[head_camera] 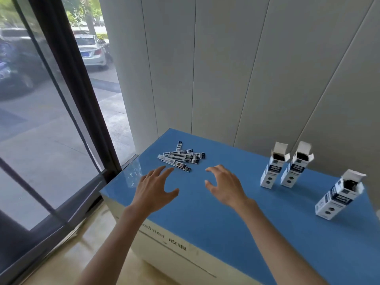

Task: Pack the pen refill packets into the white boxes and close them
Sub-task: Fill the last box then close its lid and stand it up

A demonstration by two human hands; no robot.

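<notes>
Head view looks down on a blue-topped counter [236, 212] set against a pale panelled wall, with a window on the left. The pen refill packets [181, 158] lie in a loose overlapping heap near the counter's far left corner, slim white strips with dark printed ends, most with their long axes running roughly left to right along the far edge, one angled away toward the wall. Both hands hover over the counter just short of the heap, holding nothing. The left hand [154, 188] has its fingers spread and straight, fingertips almost at the nearest packet's left end; it looks the closer of the two. The right hand [224, 186] sits a little to the right of the heap, fingers apart and lightly curved as if ready to gather. Three white boxes [271, 169] stand upright toward the right side, top flaps open with dark contents showing inside, well apart from the packets. I'd judge the gathering has not yet begun.
</notes>
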